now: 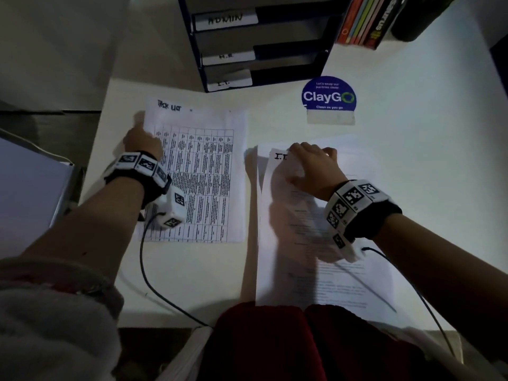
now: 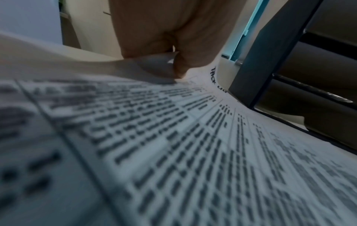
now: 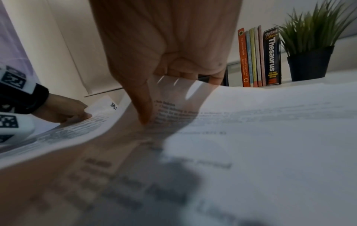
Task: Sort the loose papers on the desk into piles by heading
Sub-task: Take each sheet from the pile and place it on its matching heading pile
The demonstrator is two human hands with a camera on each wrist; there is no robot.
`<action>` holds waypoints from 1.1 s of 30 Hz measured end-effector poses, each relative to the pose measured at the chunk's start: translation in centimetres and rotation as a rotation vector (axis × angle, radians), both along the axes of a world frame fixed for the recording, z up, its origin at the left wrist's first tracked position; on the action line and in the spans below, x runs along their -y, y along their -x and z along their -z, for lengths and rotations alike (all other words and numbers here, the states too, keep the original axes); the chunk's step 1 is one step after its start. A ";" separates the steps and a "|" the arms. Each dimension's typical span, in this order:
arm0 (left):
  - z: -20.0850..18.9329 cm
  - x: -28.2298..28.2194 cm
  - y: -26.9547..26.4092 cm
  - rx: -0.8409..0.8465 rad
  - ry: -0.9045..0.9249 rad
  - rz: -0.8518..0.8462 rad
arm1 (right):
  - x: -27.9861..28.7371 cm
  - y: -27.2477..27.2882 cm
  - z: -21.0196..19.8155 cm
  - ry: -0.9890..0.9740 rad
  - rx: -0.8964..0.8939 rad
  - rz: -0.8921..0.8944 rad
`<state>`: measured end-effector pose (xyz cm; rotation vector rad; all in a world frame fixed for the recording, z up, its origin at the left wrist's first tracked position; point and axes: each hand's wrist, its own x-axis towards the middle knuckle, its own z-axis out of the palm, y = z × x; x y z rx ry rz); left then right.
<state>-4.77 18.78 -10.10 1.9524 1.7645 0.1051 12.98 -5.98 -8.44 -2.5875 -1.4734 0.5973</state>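
Pinching the upper left corner of the table sheet (image 1: 203,171), headed "Task List", the left hand (image 1: 141,143) lifts that corner a little off the white surface (image 1: 412,160); its grip is closed on the paper. Just to the right lies the stack of papers (image 1: 316,270), with "I.T." on the top sheet. The right hand (image 1: 313,166) holds the top of this sheet, thumb on the page and fingers curled behind. Farther back stands the labelled tray rack (image 1: 255,45), with the books (image 1: 365,20) to its right.

Dim room, white desk (image 1: 412,166), pale wall (image 3: 63,45).
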 end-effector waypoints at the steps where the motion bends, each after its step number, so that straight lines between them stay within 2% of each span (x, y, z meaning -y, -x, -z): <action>1: 0.3 -0.1 0.1 0.014 -0.006 -0.034 | 0.1 0.1 0.2 0.005 0.008 -0.004; 4: 0.1 0.1 -0.1 0.006 0.000 -0.117 | 0.3 0.5 0.4 -0.005 0.036 0.001; 7: -0.9 1.1 -1.3 0.023 -0.001 -0.056 | 0.8 0.8 0.5 -0.017 0.100 -0.047; 10: -1.4 3.8 -3.3 0.190 -0.050 0.157 | 1.7 1.3 0.6 -0.044 0.135 -0.127; 13: -1.7 8.4 -5.4 0.337 0.084 0.414 | 2.5 1.6 0.7 -0.056 0.117 -0.121; 15: -1.5 11.0 -6.7 0.309 0.198 0.598 | 2.6 1.5 0.6 -0.080 0.087 -0.080; 17: -1.0 12.5 -7.9 0.223 0.268 0.709 | 2.6 1.5 0.6 -0.090 0.062 -0.042; 22: -0.4 13.6 -9.6 0.120 0.222 0.779 | 3.4 1.0 0.4 -0.033 0.043 0.001; 30: 0.2 18.1 -9.0 0.224 0.211 0.845 | 7.2 0.7 -0.1 0.055 0.080 -0.010; 33: 0.1 18.9 -8.2 0.232 0.154 0.886 | 8.1 1.2 0.1 0.055 0.082 0.004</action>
